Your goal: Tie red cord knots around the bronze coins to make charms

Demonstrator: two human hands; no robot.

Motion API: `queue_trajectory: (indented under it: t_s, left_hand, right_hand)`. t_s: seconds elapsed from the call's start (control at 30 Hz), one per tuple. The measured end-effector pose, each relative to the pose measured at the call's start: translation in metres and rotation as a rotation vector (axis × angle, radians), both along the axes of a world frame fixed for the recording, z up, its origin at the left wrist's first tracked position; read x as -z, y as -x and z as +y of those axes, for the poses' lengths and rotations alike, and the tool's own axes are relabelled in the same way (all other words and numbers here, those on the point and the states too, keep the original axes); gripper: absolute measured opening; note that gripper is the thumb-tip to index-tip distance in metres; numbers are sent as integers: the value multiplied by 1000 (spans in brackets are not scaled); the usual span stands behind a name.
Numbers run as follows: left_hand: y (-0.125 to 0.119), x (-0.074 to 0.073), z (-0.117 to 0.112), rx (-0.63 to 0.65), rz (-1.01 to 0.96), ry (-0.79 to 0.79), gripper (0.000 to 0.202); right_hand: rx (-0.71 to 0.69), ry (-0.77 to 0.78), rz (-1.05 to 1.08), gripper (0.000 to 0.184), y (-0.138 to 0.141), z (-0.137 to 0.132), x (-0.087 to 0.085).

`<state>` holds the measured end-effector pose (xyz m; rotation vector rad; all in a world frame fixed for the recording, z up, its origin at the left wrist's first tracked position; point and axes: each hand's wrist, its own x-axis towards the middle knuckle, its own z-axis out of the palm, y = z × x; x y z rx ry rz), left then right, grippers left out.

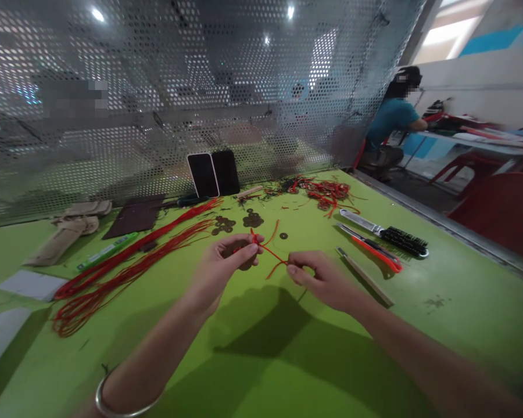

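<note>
The person is wearing a thin, smooth, silver-coloured bangle (100, 403), its rounded metal gleaming around the left forearm (157, 342). The right forearm (418, 348), left hand (230, 255) and right hand (318, 280) are showing bare.

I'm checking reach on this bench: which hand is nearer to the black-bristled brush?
Right. The right hand pinches the red cord, to the left of the brush; the left hand is farther left, also holding the cord.

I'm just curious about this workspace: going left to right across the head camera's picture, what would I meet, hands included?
Small white card, slim green item, left hand, lone coin, right hand, hairbrush.
</note>
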<state>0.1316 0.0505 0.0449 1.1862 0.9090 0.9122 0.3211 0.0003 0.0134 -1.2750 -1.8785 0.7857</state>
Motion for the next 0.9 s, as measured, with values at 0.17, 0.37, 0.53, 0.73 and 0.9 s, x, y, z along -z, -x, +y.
queue_trajectory:
  t_s: [0.17,0.37,0.53,0.73,0.9]
  left_hand:
    - [-5,1,-8,228,61,39,21]
    - [-12,16,-10,300,35,78,16]
    - [-13,17,-10,285,38,41,15]
    - [-18,6,-17,184,107,-18,19]
    - [-20,7,-19,153,164,-108,16]
  right_hand:
    - [-48,118,489,20,2,5,8]
    - [-53,195,568,23,3,8,9]
    - [-83,147,559,17,2,6,10]
    - [-46,82,514,9,1,5,12]
    - [-11,43,481,6,2,3,12]
